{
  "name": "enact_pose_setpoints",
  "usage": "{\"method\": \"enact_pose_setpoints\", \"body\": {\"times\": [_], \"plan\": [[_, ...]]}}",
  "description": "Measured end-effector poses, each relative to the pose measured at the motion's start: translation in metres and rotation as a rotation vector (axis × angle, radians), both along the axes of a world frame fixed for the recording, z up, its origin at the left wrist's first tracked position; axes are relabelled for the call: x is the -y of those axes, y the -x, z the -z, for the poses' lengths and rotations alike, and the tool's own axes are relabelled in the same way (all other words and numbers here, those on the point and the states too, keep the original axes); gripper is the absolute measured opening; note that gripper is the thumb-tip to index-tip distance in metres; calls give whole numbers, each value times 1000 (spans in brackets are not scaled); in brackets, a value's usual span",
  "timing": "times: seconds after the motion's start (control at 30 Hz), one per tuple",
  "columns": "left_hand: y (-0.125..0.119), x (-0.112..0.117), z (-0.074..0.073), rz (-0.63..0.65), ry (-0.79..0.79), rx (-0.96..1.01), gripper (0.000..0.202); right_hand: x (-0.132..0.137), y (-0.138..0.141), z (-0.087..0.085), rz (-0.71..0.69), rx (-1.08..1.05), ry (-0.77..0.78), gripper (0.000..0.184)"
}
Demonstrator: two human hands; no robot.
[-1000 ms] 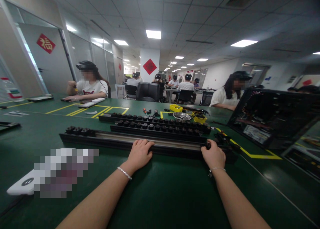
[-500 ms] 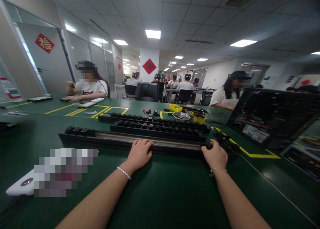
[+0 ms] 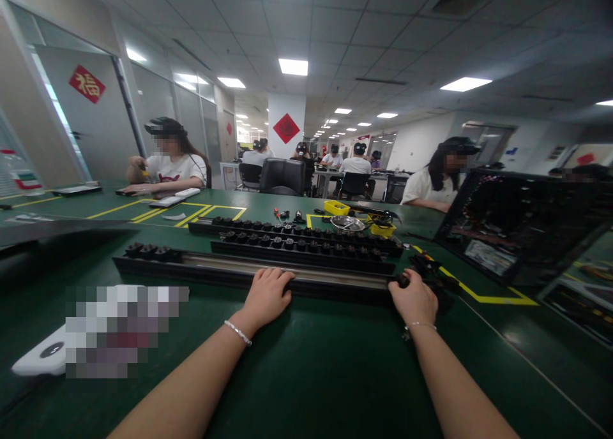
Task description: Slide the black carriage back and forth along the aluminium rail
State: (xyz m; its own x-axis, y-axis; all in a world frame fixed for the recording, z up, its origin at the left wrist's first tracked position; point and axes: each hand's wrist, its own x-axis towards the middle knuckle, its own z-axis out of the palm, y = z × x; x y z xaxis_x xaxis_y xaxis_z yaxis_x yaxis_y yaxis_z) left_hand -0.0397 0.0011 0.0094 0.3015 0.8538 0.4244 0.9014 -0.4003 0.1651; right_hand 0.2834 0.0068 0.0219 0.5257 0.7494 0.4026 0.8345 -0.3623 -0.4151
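Note:
A long black rail (image 3: 215, 268) with a silvery slot lies across the green table (image 3: 306, 375) in front of me. My left hand (image 3: 266, 295) rests on its near edge, fingers curled over the rim. My right hand (image 3: 414, 300) is closed around a small black knob at the rail's right end. A few black knobs (image 3: 152, 252) sit at the rail's left end. Two more black rails (image 3: 297, 238) lined with several knobs lie just behind it.
A white device (image 3: 38, 357) lies at my near left. An open black computer case (image 3: 522, 228) stands at the right. A yellow bin (image 3: 337, 207) and a metal bowl (image 3: 348, 222) sit behind the rails. Other people work at the far side.
My right hand has shifted slightly right along the rail's end. A dark flat object has come into view at the left edge. My left hand has stayed in place.

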Motion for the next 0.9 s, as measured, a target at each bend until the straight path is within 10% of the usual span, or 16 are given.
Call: {"method": "enact_pose_setpoints", "body": {"times": [0.9], "plan": [[1,0,2,4,-18,-5,33,-5,-9,5,55,-4,66,50]]}}
